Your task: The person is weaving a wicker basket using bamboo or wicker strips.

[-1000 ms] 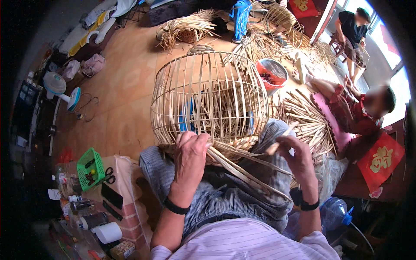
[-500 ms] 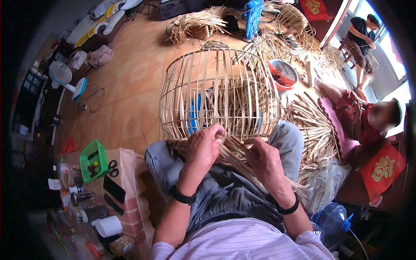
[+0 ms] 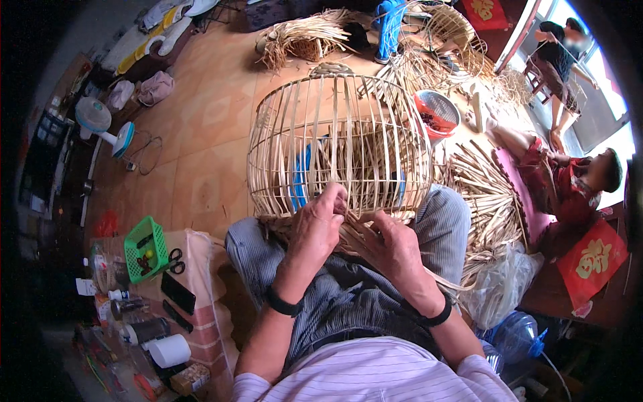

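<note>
A round open-framed basket of pale split strips (image 3: 334, 107) rests on its side on my lap, more loose strips and something blue showing through its ribs. My left hand (image 3: 318, 224) is at the near rim, its fingers pinched on strips there, the tips partly hidden. Just right of it, my right hand (image 3: 392, 244) has bent fingers closed on a bundle of flat strips (image 3: 355, 234), whose loose ends trail down to the right past that wrist.
A low table (image 3: 211, 301) at left holds a green basket (image 3: 139, 248), scissors and phone. Loose strips (image 3: 479, 194) and a red bucket (image 3: 435, 124) lie right, beside a seated person in red (image 3: 562, 187). Another person (image 3: 556, 53) sits by the window. A fan (image 3: 94, 114) stands left.
My right hand has moved left and inward to beside my left hand, which has risen slightly along the rim. The person by the window has raised and spread their arms.
</note>
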### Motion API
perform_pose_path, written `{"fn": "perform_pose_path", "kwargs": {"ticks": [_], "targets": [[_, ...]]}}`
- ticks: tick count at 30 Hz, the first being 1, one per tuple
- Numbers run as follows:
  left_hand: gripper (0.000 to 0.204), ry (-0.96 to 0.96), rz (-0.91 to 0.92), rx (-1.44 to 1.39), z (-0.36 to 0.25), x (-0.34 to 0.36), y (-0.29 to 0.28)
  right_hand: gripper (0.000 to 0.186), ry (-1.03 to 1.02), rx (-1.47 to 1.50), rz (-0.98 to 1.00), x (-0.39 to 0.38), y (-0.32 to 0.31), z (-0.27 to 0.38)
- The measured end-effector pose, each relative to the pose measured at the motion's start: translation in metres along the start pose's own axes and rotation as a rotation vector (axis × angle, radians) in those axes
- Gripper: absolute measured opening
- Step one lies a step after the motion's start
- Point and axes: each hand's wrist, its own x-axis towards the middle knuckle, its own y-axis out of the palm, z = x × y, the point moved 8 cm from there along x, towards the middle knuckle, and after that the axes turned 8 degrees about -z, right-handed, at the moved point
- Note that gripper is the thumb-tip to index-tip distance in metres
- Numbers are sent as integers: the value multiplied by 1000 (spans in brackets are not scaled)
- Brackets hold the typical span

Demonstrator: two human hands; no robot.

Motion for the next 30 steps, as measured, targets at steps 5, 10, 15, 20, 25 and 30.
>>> {"fn": "perform_pose_path", "kwargs": {"ticks": [5, 10, 15, 20, 25, 30], "targets": [[26, 100, -3, 66, 0, -7, -7, 35, -74, -237, 19, -7, 9, 0], [20, 281, 44, 106, 3, -17, -5, 41, -103, -380, 49, -9, 5, 8], [17, 445, 101, 243, -12, -28, -2, 42, -176, -503, -3, -8, -13, -10], [17, 233, 207, 231, -2, -18, 6, 26, -317, -545, 77, 3, -18, -3], [34, 46, 74, 65, -7, -11, 2, 19, -406, -494, 67, 29, -31, -9], [38, 90, 63, 34, -10, -11, 3, 18, -355, -456, 219, -3, -28, -28]]}}
